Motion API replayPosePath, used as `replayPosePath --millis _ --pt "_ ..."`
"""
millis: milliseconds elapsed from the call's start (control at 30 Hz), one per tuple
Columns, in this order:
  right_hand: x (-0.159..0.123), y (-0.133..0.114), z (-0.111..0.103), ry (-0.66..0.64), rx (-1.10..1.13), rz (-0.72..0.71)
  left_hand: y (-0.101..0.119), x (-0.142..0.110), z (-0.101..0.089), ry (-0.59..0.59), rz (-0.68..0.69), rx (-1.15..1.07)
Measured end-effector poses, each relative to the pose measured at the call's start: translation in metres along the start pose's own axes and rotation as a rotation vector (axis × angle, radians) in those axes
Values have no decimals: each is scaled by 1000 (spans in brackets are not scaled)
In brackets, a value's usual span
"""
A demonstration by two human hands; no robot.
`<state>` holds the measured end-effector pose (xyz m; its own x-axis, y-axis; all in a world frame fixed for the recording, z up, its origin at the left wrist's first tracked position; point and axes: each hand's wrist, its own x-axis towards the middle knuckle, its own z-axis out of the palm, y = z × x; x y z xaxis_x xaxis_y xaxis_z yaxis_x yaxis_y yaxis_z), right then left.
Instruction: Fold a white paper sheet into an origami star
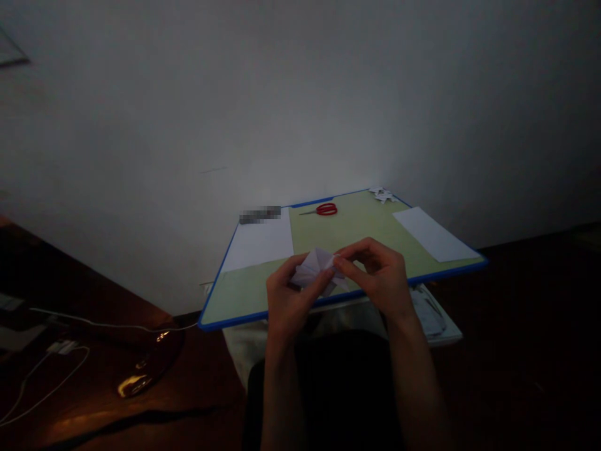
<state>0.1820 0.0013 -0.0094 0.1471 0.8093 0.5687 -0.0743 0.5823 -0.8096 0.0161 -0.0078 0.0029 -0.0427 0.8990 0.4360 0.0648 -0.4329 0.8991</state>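
A small piece of folded white paper [315, 263], with creased, pointed flaps, is held up over the near edge of the green table. My left hand [293, 294] grips it from the left, thumb laid across its front. On its right side my right hand [375, 272] pinches a flap between thumb and forefinger, close to the left thumb. Parts of the paper are hidden behind the fingers. Beyond my hands lies a pair of scissors [323, 210] with red handles, its blades pointing left.
The tabletop [357, 222] has a blue rim. On its left is a white sheet [258, 241] with a blurred-out object [260, 215] at its top; on its right, another white sheet [434, 235]. Small folded white papers [382, 195] lie at the far right corner. White cables [117, 326] run at left.
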Motion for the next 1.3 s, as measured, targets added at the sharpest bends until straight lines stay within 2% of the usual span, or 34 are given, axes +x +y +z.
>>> replayPosePath --millis 300,633,1100,1300 --pt "1 -4 4 25 11 12 3 -1 1 -10 45 77" --pt "2 -7 7 61 -2 54 1 2 1 11 68 53" --pt "1 -2 6 56 -22 56 2 2 -1 19 -40 -19" --pt "1 0 5 -23 15 31 0 3 -2 62 -62 -64"
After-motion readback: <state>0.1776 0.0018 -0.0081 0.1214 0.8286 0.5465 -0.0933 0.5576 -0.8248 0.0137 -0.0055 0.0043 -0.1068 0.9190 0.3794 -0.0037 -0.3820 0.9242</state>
